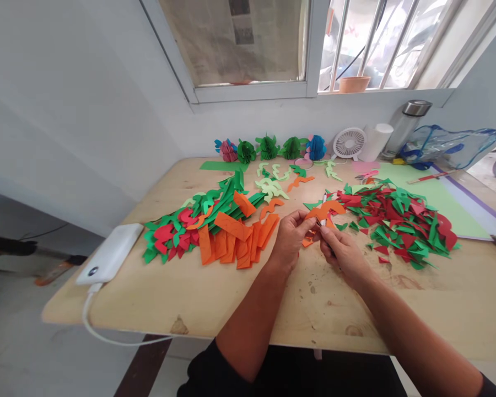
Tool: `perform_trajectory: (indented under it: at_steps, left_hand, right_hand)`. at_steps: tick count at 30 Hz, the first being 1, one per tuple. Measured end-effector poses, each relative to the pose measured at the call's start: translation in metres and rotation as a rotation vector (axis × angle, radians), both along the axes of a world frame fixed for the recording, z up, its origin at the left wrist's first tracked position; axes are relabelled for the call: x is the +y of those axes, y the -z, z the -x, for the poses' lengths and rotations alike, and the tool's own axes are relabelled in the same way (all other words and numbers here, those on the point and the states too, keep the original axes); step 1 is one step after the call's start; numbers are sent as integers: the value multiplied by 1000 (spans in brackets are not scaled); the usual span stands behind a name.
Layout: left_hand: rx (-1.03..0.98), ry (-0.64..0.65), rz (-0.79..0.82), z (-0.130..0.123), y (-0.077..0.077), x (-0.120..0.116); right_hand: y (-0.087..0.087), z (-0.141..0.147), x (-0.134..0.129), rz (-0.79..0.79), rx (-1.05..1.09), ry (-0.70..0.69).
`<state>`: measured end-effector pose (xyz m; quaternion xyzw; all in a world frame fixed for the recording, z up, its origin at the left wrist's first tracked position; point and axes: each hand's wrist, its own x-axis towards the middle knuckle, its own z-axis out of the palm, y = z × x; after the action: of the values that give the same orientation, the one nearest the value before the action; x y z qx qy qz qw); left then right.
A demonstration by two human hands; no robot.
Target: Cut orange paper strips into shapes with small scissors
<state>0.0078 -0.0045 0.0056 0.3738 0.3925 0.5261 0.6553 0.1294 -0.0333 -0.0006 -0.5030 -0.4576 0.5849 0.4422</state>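
My left hand [291, 236] is closed, pinching a wavy orange paper cut-out [327, 209] above the table. Close beside it, my right hand [344, 251] is wrapped round what look like small scissors [323, 222]; the fingers hide most of them, and only a bit of metal shows at the paper. Left of my hands lie folded orange paper strips [227, 242]. Behind these strips are long green folded strips [231, 207], and red and green cut-outs [177, 231] lie to their left. A heap of red and green paper scraps [400, 215] spreads out on the right.
Honeycomb paper figures [268, 148] line the wall. A small white fan [349, 143], a glass bottle [407, 127] and a clear pouch [450, 146] stand at the back right. A white power bank [109, 255] with a cable sits at the wooden table's [149, 309] left edge.
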Motion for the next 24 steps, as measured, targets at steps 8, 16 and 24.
perform_trajectory:
  at_steps: [8, 16, 24]
  left_hand:
    - [-16, -1, 4, -1, 0, 0]
    - [-19, -8, 1, -1, 0, 0]
    - [-18, 1, 2, -1, 1, 1]
  right_hand:
    - [2, 0, 1, 10, -7, 5]
    - [3, 0, 1, 11, -15, 7]
    - [2, 0, 0, 21, -17, 3]
